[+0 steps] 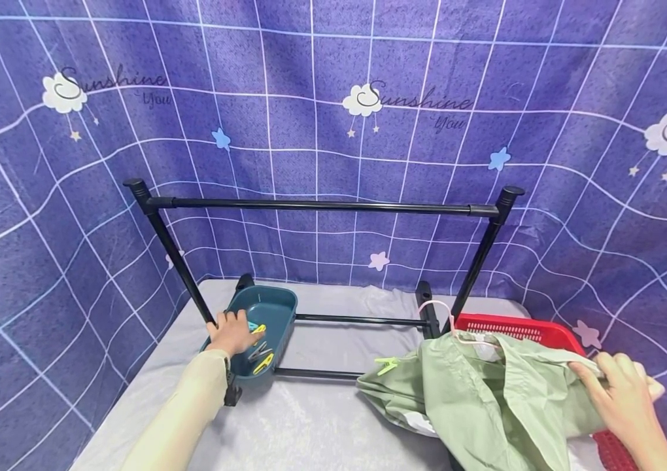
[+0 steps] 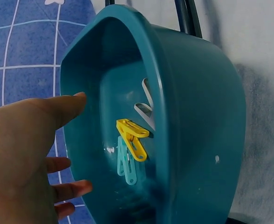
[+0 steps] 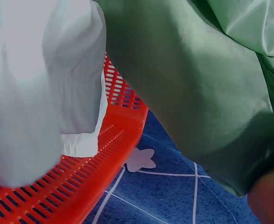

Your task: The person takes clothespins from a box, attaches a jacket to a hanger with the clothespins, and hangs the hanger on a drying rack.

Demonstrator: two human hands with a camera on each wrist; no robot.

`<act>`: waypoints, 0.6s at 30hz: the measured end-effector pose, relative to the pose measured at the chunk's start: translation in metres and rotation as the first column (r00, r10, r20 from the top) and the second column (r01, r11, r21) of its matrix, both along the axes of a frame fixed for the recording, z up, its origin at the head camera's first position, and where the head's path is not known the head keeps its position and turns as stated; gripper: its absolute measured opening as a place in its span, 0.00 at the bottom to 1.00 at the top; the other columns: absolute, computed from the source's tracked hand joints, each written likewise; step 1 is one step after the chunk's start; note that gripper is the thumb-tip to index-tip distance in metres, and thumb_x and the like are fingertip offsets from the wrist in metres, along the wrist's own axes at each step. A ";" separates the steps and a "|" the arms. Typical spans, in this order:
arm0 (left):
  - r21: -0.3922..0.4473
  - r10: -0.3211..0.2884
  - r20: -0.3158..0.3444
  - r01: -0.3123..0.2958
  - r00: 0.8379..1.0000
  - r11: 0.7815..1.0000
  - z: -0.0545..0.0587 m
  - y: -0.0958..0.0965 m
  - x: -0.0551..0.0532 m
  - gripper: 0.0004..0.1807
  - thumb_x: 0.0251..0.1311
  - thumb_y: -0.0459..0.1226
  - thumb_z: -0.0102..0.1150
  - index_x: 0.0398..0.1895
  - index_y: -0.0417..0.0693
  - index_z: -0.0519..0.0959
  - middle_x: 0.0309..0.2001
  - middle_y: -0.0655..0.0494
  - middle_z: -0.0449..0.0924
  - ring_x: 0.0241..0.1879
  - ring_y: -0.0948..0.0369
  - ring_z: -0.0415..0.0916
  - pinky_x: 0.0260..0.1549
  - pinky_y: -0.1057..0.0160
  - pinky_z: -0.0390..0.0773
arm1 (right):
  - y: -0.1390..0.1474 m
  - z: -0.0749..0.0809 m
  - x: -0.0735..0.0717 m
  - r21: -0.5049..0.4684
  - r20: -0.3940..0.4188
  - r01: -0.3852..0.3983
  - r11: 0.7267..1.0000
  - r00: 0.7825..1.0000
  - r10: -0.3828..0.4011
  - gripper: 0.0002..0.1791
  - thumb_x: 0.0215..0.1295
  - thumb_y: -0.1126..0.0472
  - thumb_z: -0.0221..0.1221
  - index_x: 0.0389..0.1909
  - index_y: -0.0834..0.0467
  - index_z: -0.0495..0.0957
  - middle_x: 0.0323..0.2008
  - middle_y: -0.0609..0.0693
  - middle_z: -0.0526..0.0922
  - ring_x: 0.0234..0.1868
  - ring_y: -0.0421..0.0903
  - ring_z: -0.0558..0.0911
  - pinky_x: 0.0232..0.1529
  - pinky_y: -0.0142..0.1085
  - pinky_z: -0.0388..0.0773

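Note:
My left hand [image 1: 233,333] reaches over a teal plastic basin [image 1: 289,297], its thumb and fingers spread apart and holding nothing. Inside the basin lie several clothespins: in the left wrist view a yellow clothespin [image 2: 133,135] rests against a light teal clothespin [image 2: 126,161], with a grey clothespin [image 2: 145,112] partly behind the rim. My right hand [image 1: 622,399] grips the edge of a light green garment [image 1: 457,392] at the right. A pink hanger [image 1: 452,317] pokes out of the cloth. One yellow-green clothespin [image 1: 387,364] is clipped to the garment's left part.
A black rack [image 1: 322,205] with a top bar and lower rails stands in the middle. Behind the garment sits a red perforated basket [image 1: 557,332], with white cloth [image 3: 76,84] by it in the right wrist view. A purple gridded curtain [image 1: 310,144] hangs around the grey-white surface [image 1: 298,425].

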State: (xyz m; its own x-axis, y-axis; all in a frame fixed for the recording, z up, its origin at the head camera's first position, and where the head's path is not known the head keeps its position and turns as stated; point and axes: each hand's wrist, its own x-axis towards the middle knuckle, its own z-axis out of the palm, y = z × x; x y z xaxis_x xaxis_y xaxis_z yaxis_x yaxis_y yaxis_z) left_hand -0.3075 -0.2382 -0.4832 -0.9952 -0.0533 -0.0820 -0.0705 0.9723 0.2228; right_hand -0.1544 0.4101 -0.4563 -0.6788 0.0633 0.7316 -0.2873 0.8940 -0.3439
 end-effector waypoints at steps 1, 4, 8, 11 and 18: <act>-0.003 0.000 0.010 0.000 1.000 1.000 0.001 0.000 0.000 0.47 0.62 0.56 0.60 0.67 0.25 0.59 0.62 0.21 0.60 0.65 0.30 0.49 0.56 0.29 0.48 | 0.000 0.000 0.000 0.000 -0.001 0.000 1.000 1.000 0.000 0.24 0.67 0.45 0.61 0.21 0.57 0.66 0.22 0.56 0.65 0.27 0.67 0.64 0.26 0.53 0.50; -0.025 -0.007 0.056 0.008 0.998 1.000 0.002 0.002 0.000 0.48 0.61 0.56 0.61 0.68 0.25 0.58 0.63 0.21 0.59 0.66 0.29 0.49 0.57 0.29 0.48 | 0.001 -0.002 0.000 0.002 -0.005 -0.003 1.000 1.000 0.003 0.24 0.68 0.45 0.60 0.21 0.57 0.66 0.22 0.56 0.65 0.27 0.67 0.64 0.26 0.53 0.50; -0.054 -0.012 0.110 0.018 0.994 0.998 0.003 0.003 0.000 0.49 0.59 0.56 0.62 0.68 0.26 0.58 0.63 0.21 0.58 0.67 0.29 0.48 0.57 0.29 0.48 | 0.002 -0.003 -0.001 0.008 -0.020 -0.014 1.000 1.000 0.014 0.25 0.68 0.44 0.60 0.21 0.57 0.66 0.22 0.56 0.65 0.27 0.67 0.64 0.26 0.53 0.51; -0.064 -0.006 0.125 0.014 0.992 0.998 0.001 0.002 -0.002 0.50 0.59 0.57 0.61 0.69 0.26 0.58 0.64 0.21 0.58 0.68 0.29 0.47 0.58 0.29 0.48 | 0.002 -0.003 -0.001 0.007 -0.021 -0.017 1.000 1.000 0.017 0.24 0.68 0.44 0.60 0.22 0.58 0.67 0.22 0.56 0.65 0.27 0.66 0.64 0.27 0.53 0.51; -0.055 -0.018 0.128 0.025 0.992 0.998 0.001 0.002 -0.004 0.49 0.58 0.57 0.61 0.67 0.24 0.60 0.61 0.21 0.61 0.64 0.30 0.53 0.57 0.30 0.50 | 0.002 -0.002 0.001 0.001 0.007 0.007 1.000 1.000 -0.007 0.23 0.67 0.46 0.61 0.22 0.57 0.67 0.23 0.56 0.66 0.27 0.66 0.64 0.25 0.54 0.50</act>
